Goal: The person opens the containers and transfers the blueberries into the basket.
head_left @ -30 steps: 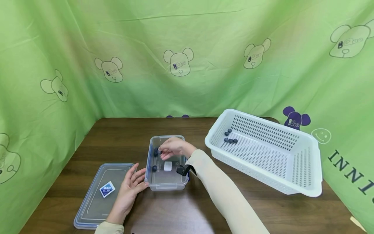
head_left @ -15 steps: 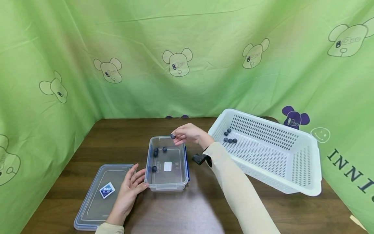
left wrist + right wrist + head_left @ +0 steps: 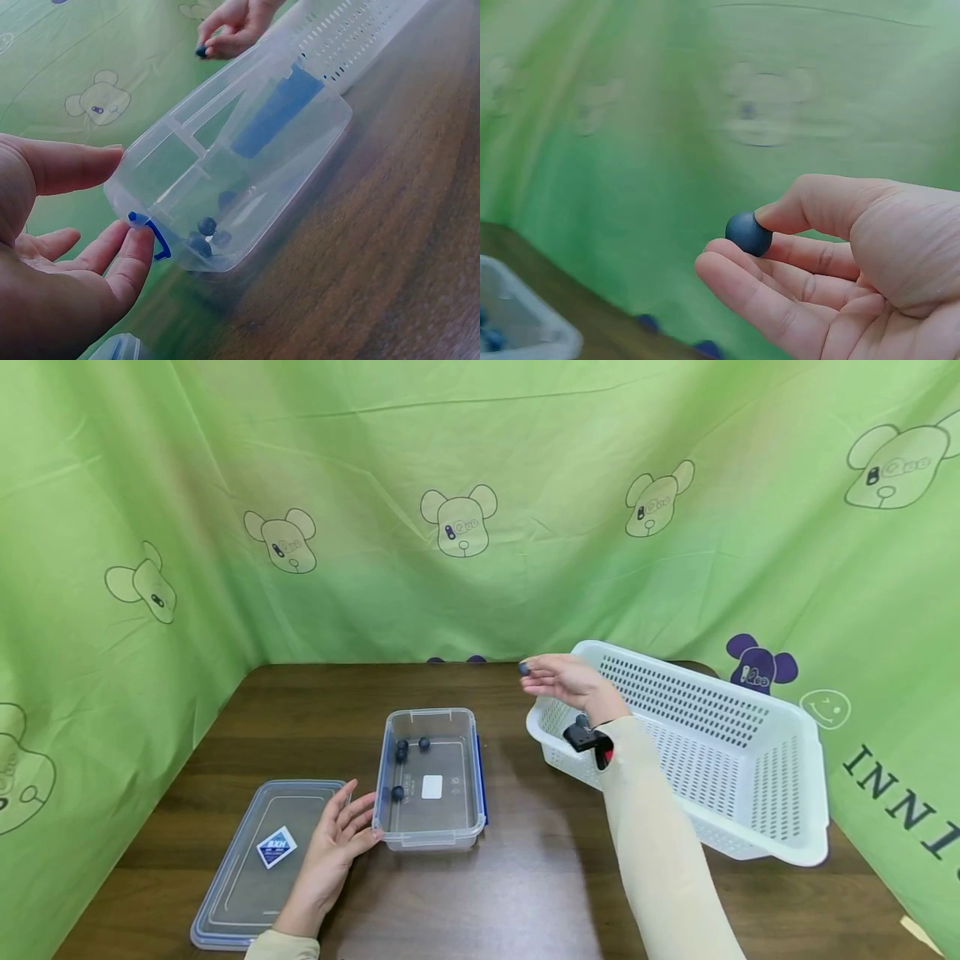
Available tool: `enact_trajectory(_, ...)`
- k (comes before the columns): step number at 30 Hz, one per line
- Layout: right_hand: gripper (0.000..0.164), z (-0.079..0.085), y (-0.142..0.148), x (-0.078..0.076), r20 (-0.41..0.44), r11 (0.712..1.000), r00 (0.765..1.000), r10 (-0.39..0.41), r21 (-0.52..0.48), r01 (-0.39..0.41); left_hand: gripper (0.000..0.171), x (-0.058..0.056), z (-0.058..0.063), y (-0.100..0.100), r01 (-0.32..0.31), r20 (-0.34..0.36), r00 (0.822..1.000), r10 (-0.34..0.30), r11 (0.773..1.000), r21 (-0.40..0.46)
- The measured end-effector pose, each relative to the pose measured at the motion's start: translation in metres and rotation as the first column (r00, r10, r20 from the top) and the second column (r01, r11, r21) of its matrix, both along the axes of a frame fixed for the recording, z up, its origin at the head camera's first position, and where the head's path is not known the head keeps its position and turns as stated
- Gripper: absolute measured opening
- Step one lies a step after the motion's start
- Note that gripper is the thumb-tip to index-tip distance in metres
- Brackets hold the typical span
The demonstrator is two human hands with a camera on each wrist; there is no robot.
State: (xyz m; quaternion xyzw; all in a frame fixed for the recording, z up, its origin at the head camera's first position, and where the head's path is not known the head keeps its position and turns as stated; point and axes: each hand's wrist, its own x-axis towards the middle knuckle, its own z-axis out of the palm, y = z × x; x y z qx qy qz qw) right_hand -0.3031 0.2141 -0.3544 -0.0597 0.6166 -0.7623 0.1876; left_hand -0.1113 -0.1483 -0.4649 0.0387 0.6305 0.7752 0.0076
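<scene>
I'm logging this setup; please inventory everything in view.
Table: one, brown, underneath.
Tub: one, clear, table's middle.
Tub balls: four, dark blue, inside tub.
Raised ball: one, dark blue, in right hand.
Lid: one, clear, left of tub.
Sticker: one, blue, white, on lid.
Basket: one, white, right of tub; inside partly hidden.
Curtain: one, green, behind.
Camera: one, black, by right hand.
Sleeves: two, cream, from bottom edge.
Left hand: one, touching tub.
Right hand: one, pinching ball.

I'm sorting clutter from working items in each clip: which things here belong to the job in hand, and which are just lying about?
Part of the job:
ball, pinched by the right hand
box, touched by the left hand
four balls inside it
basket, probably

Lying about:
lid, apparently set aside
curtain, only backdrop
</scene>
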Motion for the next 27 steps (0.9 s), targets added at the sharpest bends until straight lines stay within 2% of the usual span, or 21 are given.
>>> enact_trajectory(5, 0.030, 0.003, 0.040, -0.002, 0.057, 0.993, 0.995, -0.081, -0.086, 0.086, 0.084, 0.000, 0.001, 0.000, 0.000, 0.002, 1.000, 0.000, 1.000, 0.001)
enact_trajectory(7, 0.024, 0.002, 0.055, -0.002, 0.090, 0.986, 0.991, -0.103, -0.120, 0.113, 0.084, 0.000, 0.001, 0.000, 0.001, 0.005, 1.000, -0.001, 1.000, 0.002)
enact_trajectory(10, 0.017, -0.003, 0.074, -0.001, 0.128, 0.983, 0.983, -0.134, -0.112, 0.148, 0.084, 0.001, 0.001, 0.000, 0.002, 0.010, 1.000, -0.002, 1.000, 0.002)
enact_trajectory(14, 0.025, -0.011, 0.093, 0.000, 0.155, 0.989, 0.977, -0.147, -0.005, 0.150, 0.084, 0.000, 0.001, 0.000, 0.002, 0.009, 1.000, -0.002, 1.000, 0.002)
enact_trajectory(17, 0.011, -0.018, 0.102, 0.001, 0.171, 0.986, 0.976, -0.132, 0.119, 0.113, 0.084, 0.000, 0.000, -0.001, 0.001, 0.005, 1.000, -0.001, 1.000, 0.003)
enact_trajectory(22, 0.016, -0.031, 0.110, -0.001, 0.239, 0.959, 0.962, -0.134, 0.277, 0.065, 0.084, 0.000, 0.000, -0.001, 0.003, -0.003, 1.000, -0.003, 1.000, 0.003)
enact_trajectory(27, 0.016, -0.041, 0.114, 0.000, 0.286, 0.932, 0.946, -0.154, 0.359, 0.044, 0.084, -0.001, -0.001, -0.001, 0.005, -0.002, 1.000, -0.005, 1.000, 0.008)
